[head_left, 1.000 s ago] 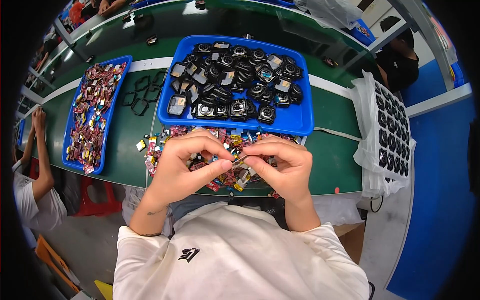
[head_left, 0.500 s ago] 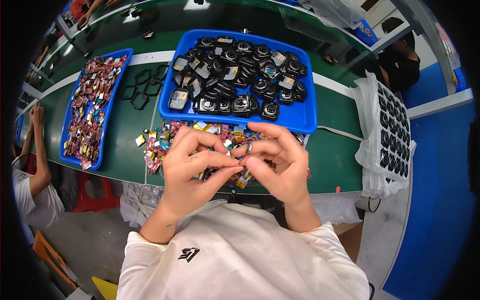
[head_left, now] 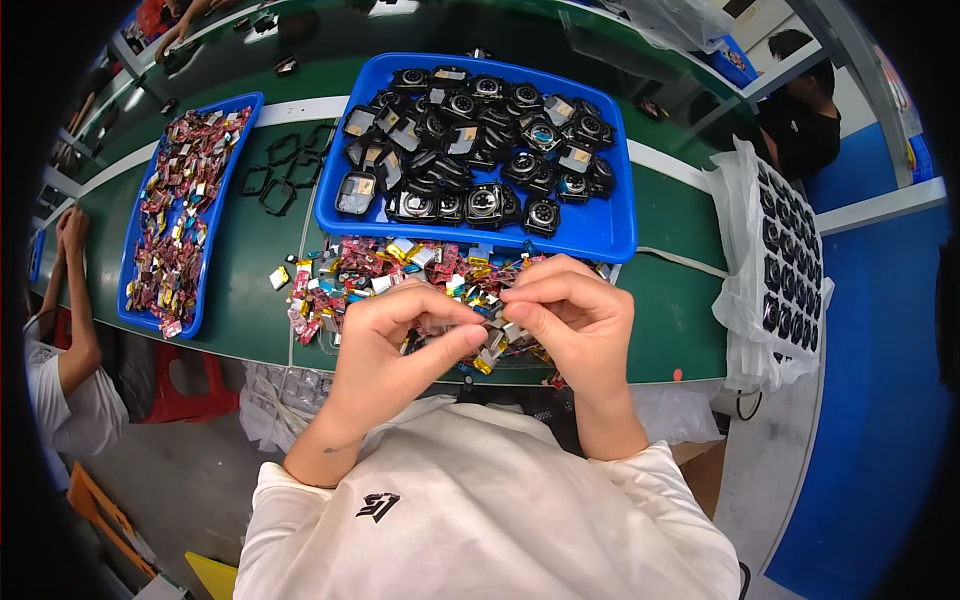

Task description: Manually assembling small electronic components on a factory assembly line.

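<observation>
My left hand (head_left: 390, 345) and my right hand (head_left: 578, 328) meet fingertip to fingertip above a pile of small electronic parts (head_left: 385, 268). Each is closed in a pinch of thumb and fingers. Between them is a tiny dark piece, too small and covered to name. Red, yellow, white and blue bits make up the pile, among them small circuit boards and battery-like packs. Just beyond it stands a blue tray (head_left: 590, 236) of black watch cases (head_left: 485, 205), some with round sensor backs facing up.
A second blue tray (head_left: 206, 270) at left holds more small parts. Several black frames (head_left: 278, 197) lie between the trays on the green table (head_left: 670, 300). White-wrapped stacked trays of black round pieces (head_left: 785, 265) stand at right. Another person's hands (head_left: 72, 235) rest at far left.
My right hand has shifted slightly right, and its spread fingers have drawn together into a pinch. My left fingertips have risen a little. More of the parts pile shows.
</observation>
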### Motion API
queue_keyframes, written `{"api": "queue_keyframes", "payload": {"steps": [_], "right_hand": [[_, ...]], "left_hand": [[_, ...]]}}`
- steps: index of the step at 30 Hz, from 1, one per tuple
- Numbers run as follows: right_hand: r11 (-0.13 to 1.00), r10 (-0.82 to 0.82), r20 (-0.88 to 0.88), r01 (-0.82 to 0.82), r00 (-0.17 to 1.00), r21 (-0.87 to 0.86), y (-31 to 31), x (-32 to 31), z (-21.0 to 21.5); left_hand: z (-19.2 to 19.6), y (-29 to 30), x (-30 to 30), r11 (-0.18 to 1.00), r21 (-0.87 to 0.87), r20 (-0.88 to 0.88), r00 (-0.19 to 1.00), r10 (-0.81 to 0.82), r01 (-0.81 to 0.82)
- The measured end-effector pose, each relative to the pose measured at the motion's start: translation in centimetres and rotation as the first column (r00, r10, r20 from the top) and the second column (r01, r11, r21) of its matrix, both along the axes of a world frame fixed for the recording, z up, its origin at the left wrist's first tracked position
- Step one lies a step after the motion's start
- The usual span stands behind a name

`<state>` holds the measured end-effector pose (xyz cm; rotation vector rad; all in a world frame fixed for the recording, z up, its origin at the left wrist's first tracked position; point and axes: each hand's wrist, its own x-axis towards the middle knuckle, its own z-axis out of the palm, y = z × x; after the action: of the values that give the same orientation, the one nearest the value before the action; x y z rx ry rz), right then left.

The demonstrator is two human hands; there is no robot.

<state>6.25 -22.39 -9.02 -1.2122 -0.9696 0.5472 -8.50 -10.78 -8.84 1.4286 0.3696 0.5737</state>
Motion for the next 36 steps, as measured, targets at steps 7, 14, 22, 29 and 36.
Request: {"api": "queue_keyframes", "payload": {"steps": [7,14,22,29,36], "right_hand": [[0.932,0.325,-0.539,-0.359,0.777,0.046,-0.4,0.1,0.2],[0.987,0.075,-0.119,-0.090,0.990,-0.134,-1.3,1.2,0.4],[0.958,0.085,0.768,0.161,0.635,-0.239,-0.4,7.5,2.0],[0.883,0.382,0.852,0.130,0.358,-0.451,2.6,10.7,2.2],[0.769,0.441,0.761,0.238,0.475,-0.594,2.9,11.7,2.4]], "left_hand": [[0.2,-0.4,0.3,0.992,-0.125,0.041,0.999,0.014,-0.008],[-0.2,-0.2,0.1,0.999,0.003,0.039,0.998,-0.042,0.042],[-0.9,1.2,-0.3,0.972,-0.235,0.011,1.000,-0.017,0.019],[-0.9,1.5,-0.2,0.929,-0.305,0.027,0.977,-0.209,0.207],[-1.0,1.5,-0.3,0.932,-0.173,0.086,0.948,-0.308,0.319]]}}
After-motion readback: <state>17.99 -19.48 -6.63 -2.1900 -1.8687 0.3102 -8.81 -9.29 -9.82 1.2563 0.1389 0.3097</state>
